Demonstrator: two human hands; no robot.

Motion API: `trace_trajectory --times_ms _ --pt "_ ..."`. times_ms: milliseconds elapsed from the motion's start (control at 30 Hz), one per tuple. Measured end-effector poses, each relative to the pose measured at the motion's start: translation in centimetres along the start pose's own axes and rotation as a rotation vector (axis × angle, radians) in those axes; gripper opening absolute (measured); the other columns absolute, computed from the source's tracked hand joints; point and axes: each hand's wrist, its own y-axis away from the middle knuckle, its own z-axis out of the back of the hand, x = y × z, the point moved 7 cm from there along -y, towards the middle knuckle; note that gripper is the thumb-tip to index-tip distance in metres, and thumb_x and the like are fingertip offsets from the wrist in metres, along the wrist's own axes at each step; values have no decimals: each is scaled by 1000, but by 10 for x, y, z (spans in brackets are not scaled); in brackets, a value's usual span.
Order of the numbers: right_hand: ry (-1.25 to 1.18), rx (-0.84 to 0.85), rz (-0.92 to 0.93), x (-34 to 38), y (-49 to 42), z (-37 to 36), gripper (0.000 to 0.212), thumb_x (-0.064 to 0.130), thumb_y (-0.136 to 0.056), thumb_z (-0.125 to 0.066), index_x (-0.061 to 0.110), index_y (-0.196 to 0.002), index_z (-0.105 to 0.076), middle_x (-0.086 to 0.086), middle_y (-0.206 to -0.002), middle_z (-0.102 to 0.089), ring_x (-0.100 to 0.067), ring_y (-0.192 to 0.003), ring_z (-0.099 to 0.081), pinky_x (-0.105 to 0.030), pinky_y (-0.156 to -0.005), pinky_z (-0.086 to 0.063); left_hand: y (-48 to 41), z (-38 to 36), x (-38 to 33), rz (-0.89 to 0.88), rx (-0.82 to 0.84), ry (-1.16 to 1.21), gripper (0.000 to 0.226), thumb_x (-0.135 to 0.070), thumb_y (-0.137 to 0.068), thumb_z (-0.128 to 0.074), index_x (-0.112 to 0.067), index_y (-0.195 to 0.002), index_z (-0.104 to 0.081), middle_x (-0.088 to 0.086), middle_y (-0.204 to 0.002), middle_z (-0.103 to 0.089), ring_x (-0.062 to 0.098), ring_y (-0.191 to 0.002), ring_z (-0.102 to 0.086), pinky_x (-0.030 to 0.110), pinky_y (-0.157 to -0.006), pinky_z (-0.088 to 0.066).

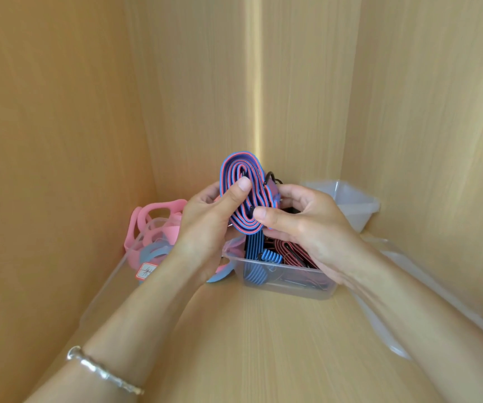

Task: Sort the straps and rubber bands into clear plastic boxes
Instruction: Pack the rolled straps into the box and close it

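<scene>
I pinch the coiled blue-and-red flat elastic strap [244, 196] with left hand [205, 219] and right hand [301, 225]. Soft and springy, likely unrolls; I'd grip across the coil

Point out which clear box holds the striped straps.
The front box, nearest the camera; the left box holds pink bands, the back-right box looks empty.

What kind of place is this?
Probably the inside of a wooden cupboard or wardrobe. Wooden walls meet in a corner at the back. A wooden shelf runs underneath, and a clear box of straps sits on it, like things being stored.
</scene>
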Motion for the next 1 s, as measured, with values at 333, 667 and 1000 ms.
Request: trace_trajectory --times_ms 333,667,1000 --pt "207 146 -24 -3 2 -2 26 5 -80 -75 25 -95 -68 2 -92 -71 -17 -89 -69 -40 -92 -55 1 -2 0 -2 -66 -50 61 -59 -70 -59 -1 -87 -64 22 -93 -71 39 -81 -67 36 -61 -55" --pt "129 146 -31 -2 2 -5 22 8 -84 -70 26 -96 -66 16 -90 -65 0 -86 -65 -22 -76 -57 1 12 -5 34 -216 94 54 -48 -69 -66 3 -88 -62 26 -93 -70 37 -88 -69 52 -81 -56" --pt "133 178 -69 -2 4 -7 29 9 -86 -68 25 -109 -61 5 -85 -66 -16 -87 -72 -23 -77 -58 -10 26 -9 -20 -306 178 50 -50 -89 -53 -7 -64 -59 12 -63 -61 26 -62 -64 39 -66 -56"
